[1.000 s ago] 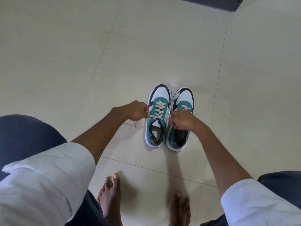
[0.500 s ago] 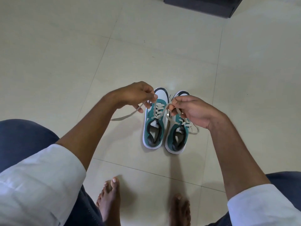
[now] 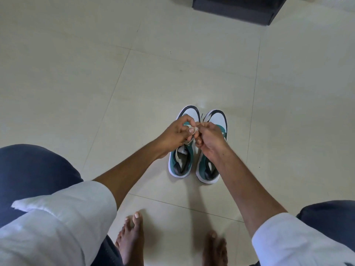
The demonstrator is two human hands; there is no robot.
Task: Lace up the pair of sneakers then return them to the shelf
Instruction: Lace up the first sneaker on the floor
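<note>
**Lacing a pair of sneakers, seen from above**

Left hand [image 3: 175, 134] and right hand [image 3: 208, 139] brought together above the pair, fingertips pinched on a pale lace [image 3: 192, 130] bunched between them. Exact form of the lace there (loop, knot or crossing) not discernible. Left sneaker [image 3: 180, 162] and right sneaker [image 3: 208, 169] standing side by side on the floor [image 3: 172, 73], toes pointing away from the wearer of the camera, just beyond two bare feet [image 3: 132, 239]. Uppers teal, toe caps white with dark edging, soles white. Midsections and lacing of both sneakers hidden behind the hands; only toes and open heel collars exposed, with a short run of lace visible at the left sneaker's tongue. Lacing state of the right sneaker impossible to judge.

Both forearms bare below rolled white sleeves [image 3: 63, 217], dark trouser knees cut off at the left and right edges. Right foot partly cropped by the lower edge and blurred.

Floor of large glossy cream tiles with thin grout lines. Dark box-like object [image 3: 236, 8] at the top edge, cut off by the frame, identity unclear.
</note>
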